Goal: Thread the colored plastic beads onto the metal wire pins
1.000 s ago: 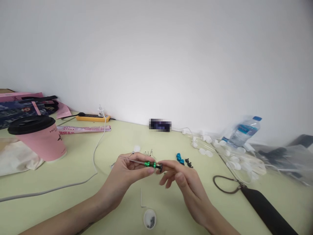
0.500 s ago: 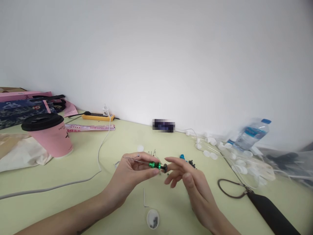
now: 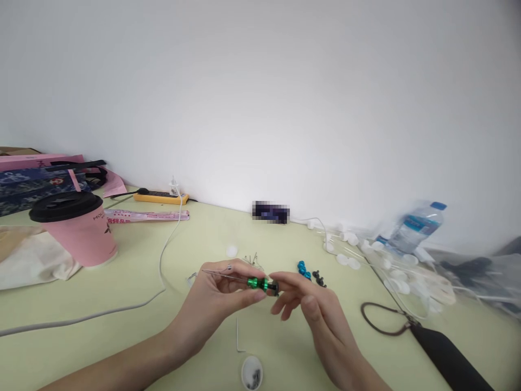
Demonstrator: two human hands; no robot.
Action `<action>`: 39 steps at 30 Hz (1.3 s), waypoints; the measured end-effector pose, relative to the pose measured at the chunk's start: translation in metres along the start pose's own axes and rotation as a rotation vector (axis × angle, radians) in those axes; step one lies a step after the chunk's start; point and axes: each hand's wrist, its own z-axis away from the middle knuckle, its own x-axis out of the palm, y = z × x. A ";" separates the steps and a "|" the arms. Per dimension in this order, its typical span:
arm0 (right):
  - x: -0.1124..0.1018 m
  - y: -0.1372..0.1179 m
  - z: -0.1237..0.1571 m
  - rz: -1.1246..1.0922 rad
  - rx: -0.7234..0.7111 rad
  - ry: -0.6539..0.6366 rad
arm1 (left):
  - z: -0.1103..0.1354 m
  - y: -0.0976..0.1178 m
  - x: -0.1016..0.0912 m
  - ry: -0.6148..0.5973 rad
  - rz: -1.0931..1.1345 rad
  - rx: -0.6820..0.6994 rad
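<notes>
My left hand (image 3: 214,304) pinches a thin metal rod with a green metal collar (image 3: 256,283), holding it level above the pale green table (image 3: 122,336). My right hand (image 3: 313,309) meets it from the right, its fingertips closed on the small black part (image 3: 273,286) at the collar's end. Blue (image 3: 303,269) and black (image 3: 318,278) small parts lie on the table just behind my right hand. An L-shaped hex key (image 3: 240,334) lies below my hands, and a small round white dish (image 3: 251,373) with dark bits sits near the front edge.
A pink cup with a black lid (image 3: 79,228) stands at the left beside a cloth bag. A white cable (image 3: 134,304) crosses the table from a yellow power strip (image 3: 160,197). White caps (image 3: 366,250), a water bottle (image 3: 415,225) and a black pouch with a loop (image 3: 443,350) lie at the right.
The hands keep their hold on the rod and the black end part; my right fingertips have closed in on it. The view has shifted slightly.
</notes>
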 end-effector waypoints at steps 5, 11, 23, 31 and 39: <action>-0.001 -0.001 0.001 -0.007 -0.007 -0.013 | 0.001 0.000 0.000 -0.011 0.036 0.001; 0.000 -0.002 0.000 -0.028 -0.004 -0.017 | 0.001 0.000 0.000 -0.031 0.058 0.018; 0.000 -0.002 0.001 -0.035 0.004 -0.024 | 0.001 0.001 -0.001 -0.029 0.026 0.026; 0.001 -0.002 0.001 -0.041 -0.001 -0.017 | 0.001 0.000 0.000 -0.034 0.031 0.015; 0.001 -0.002 0.000 -0.043 -0.003 -0.021 | 0.001 0.001 0.000 -0.024 0.023 0.000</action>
